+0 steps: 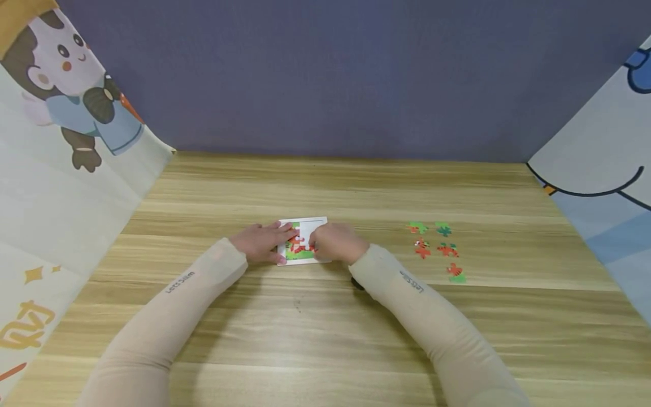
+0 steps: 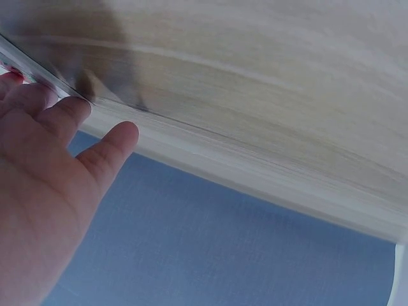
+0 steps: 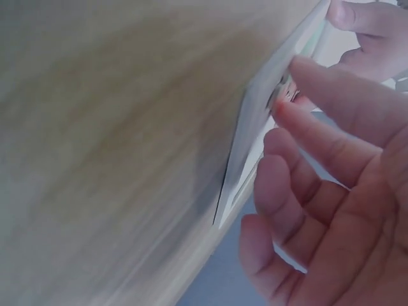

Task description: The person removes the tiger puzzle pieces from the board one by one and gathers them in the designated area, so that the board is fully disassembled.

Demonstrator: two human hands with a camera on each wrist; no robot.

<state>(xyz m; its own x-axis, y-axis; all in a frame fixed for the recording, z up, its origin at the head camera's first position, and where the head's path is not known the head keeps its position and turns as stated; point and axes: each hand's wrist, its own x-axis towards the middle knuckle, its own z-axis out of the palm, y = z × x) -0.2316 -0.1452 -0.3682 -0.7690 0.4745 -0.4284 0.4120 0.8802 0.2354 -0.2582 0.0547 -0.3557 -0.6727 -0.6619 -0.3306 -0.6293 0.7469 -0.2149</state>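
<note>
A small jigsaw puzzle tray (image 1: 311, 219) with a white border lies on the wooden table. Joined red and green pieces (image 1: 301, 255) fill its left and lower parts, while white backing shows at the upper right. Across the tray's left edge rests my left hand (image 1: 258, 243), fingers spread and fairly straight. Over the right side is my right hand (image 1: 338, 242). In the right wrist view, its thumb and index finger pinch a small puzzle piece (image 3: 278, 95) at the tray's surface; the fingers hide most of that piece. Its other fingers are curled.
Several loose puzzle pieces (image 1: 448, 250) in red and green lie apart on the table (image 1: 386, 339), right of my right hand. A dark blue panel (image 1: 346, 79) stands along the back edge, with cartoon-printed panels (image 1: 71, 226) at the sides.
</note>
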